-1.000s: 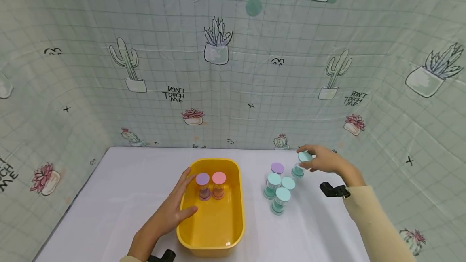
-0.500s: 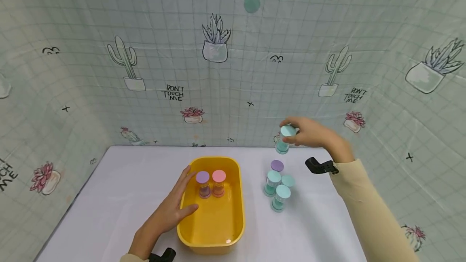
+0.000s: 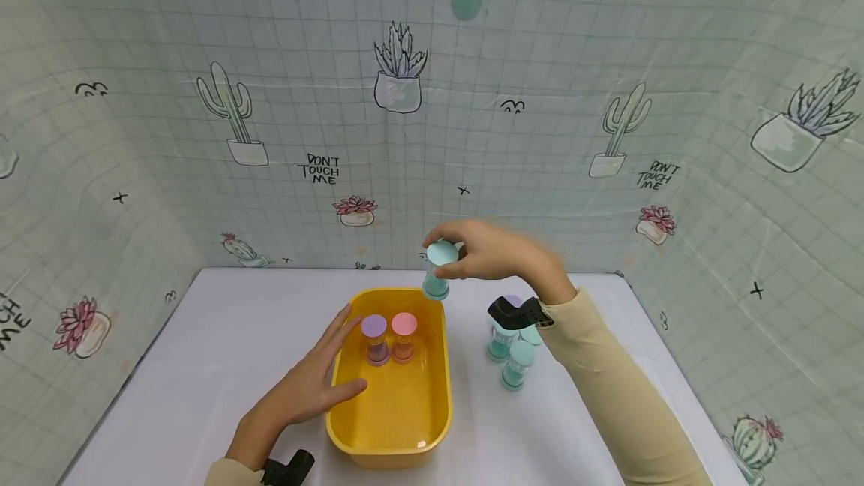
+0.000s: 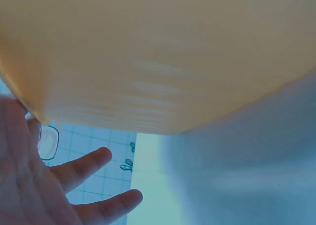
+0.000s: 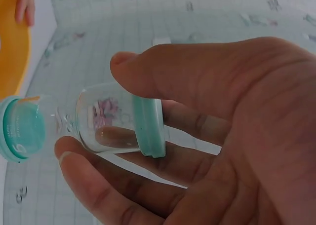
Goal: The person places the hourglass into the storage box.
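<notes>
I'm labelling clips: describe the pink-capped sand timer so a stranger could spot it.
On the white table, find the yellow tub. In its far half stands the pink-capped sand timer, just right of the purple-capped sand timer. No other visible cap is pink.

Cream sleeves (image 3: 587, 336), black wrist cameras (image 3: 514, 313)
The right sleeve (image 3: 624, 396) is long and plain (little of the left sleeve (image 3: 232, 474) shows); each camera has a bent housing.

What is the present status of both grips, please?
Right grip holds teal hourglass aloft. Left grip at left rim of yellow tray. No obstruction seen.
</notes>
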A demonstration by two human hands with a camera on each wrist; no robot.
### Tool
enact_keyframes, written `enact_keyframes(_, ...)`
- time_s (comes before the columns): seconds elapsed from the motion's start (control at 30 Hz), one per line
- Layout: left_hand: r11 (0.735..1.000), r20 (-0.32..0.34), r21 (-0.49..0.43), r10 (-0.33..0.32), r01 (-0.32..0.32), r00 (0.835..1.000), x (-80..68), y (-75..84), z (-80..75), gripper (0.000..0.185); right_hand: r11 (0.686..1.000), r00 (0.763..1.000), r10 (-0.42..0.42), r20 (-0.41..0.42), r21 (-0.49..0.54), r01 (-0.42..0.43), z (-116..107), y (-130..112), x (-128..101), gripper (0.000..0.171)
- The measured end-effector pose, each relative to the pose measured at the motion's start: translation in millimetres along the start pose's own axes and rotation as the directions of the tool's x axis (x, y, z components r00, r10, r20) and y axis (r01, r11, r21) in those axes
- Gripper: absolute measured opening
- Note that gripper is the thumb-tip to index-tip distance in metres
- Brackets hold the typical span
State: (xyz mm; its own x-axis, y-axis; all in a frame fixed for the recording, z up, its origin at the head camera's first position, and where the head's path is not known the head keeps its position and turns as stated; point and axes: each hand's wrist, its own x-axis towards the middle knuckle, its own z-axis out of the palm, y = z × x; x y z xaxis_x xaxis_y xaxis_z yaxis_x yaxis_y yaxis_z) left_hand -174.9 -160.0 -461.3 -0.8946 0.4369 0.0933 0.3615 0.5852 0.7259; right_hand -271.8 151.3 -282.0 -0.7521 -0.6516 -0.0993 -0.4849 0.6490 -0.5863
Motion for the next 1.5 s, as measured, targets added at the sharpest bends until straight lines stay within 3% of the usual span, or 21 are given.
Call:
enact_keyframes(0.27, 0.999, -0.003, -0.032, 0.044, -0.044, 0.999, 5.4, -1.7, 2.1, 0.092, 0.993, 0.988, -0.115, 0.107, -0.014, 0.117, 30.3, -19.6, 19.6, 0.041)
enact_keyframes(0.47, 0.995, 0.013, -0.095, 0.044, -0.043, 0.999, 4.8, -2.6, 1.9, 0.092, 0.991, 0.977, -0.131, 0.169, -0.016, 0.136, 59.0, -24.1, 32.2, 0.041)
enact_keyframes(0.6, 0.990, 0.053, -0.141, 0.020, -0.013, 0.998, 3.5, -3.0, 2.1, 0.095, 0.993, 0.972, -0.117, 0.205, 0.005, 0.119, 78.8, -21.0, 37.4, 0.043)
enact_keyframes(0.77, 0.993, 0.059, -0.116, -0.010, 0.016, 0.998, 2.2, -2.5, 2.0, 0.102, 0.995, 0.968, -0.103, 0.231, 0.028, 0.099, 100.9, -14.5, 46.1, 0.043)
enact_keyframes(1.03, 0.991, 0.019, -0.128, 0.034, -0.032, 0.999, -0.6, -3.8, 2.0, 0.102, 0.983, 0.946, -0.172, 0.274, -0.008, 0.181, 132.7, -5.3, 63.7, 0.035)
enact_keyframes(1.5, 0.993, 0.013, -0.113, 0.022, -0.020, 1.000, -2.3, -6.1, 2.2, 0.099, 0.982, 0.941, -0.127, 0.313, -0.091, 0.163, 152.4, -2.2, 71.6, 0.035)
